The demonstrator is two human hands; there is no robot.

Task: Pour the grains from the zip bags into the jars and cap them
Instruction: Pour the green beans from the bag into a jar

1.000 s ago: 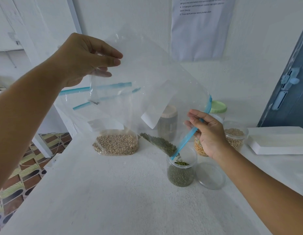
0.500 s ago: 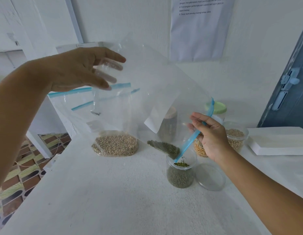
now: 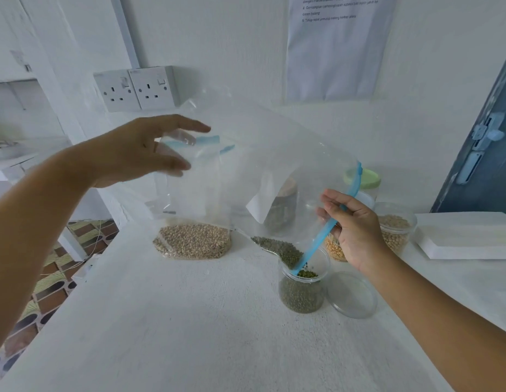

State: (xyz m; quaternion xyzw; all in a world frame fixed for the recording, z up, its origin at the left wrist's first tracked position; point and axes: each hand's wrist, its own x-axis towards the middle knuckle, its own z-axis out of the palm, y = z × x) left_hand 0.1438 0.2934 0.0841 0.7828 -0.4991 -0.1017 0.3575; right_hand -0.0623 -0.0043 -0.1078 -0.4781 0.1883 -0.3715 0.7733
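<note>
Bag mouth is what my next move turns on. The zip bag [image 3: 263, 176] slopes from its raised bottom corner at upper left down to the blue zip [image 3: 328, 224], whose lower end dips into the open jar [image 3: 302, 284] on the tabletop [image 3: 189, 321]. The last green grains [image 3: 280, 247] lie in the low crease just left of the rim. My right hand [image 3: 356, 224] is the nearer one — its fingers [image 3: 335, 198] curl round the zip edge right above the jar. My left hand [image 3: 141, 148] is up at the far corner, fingers spread and straight; whether they touch the film I cannot tell. Against the frame a second ago, that hand has let go its pinch and opened, the corner has sagged lower — and the jar looks fuller. The clear lid [image 3: 352, 294] lies just right of the jar.
</note>
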